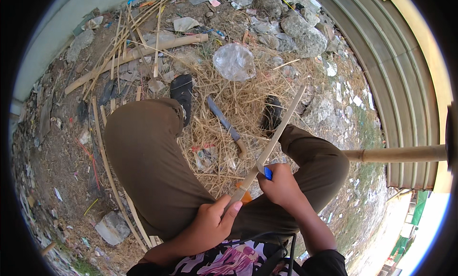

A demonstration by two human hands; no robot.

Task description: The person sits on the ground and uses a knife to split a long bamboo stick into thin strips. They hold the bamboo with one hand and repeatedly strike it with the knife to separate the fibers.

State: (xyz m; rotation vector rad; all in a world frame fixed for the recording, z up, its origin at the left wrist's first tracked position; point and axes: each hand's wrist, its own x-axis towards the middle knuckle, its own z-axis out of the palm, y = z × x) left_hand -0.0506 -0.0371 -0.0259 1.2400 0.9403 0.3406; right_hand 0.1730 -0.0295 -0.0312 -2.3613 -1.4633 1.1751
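Observation:
A flat, pale bamboo strip [279, 135] slants up and to the right from my lap, between my knees. My left hand [210, 226] is closed round its lower end, with the thumb along the top. Higher up the strip, my right hand [282, 186] is closed on a small knife with a blue handle [268, 173]. The knife's metal blade lies against the strip; most of the handle is hidden in my fingers. On the straw between my feet lies a machete [223, 120] with a wooden handle. Something orange [246, 197] shows behind the strip.
Bamboo shavings [234, 102] cover the ground around my shoes. Long bamboo strips [117, 173] lie by my left leg, and a bamboo pole [143, 53] with more strips lies ahead. A clear plastic bag [234, 61], rubble [305, 35] and a corrugated metal wall [386, 71] stand beyond.

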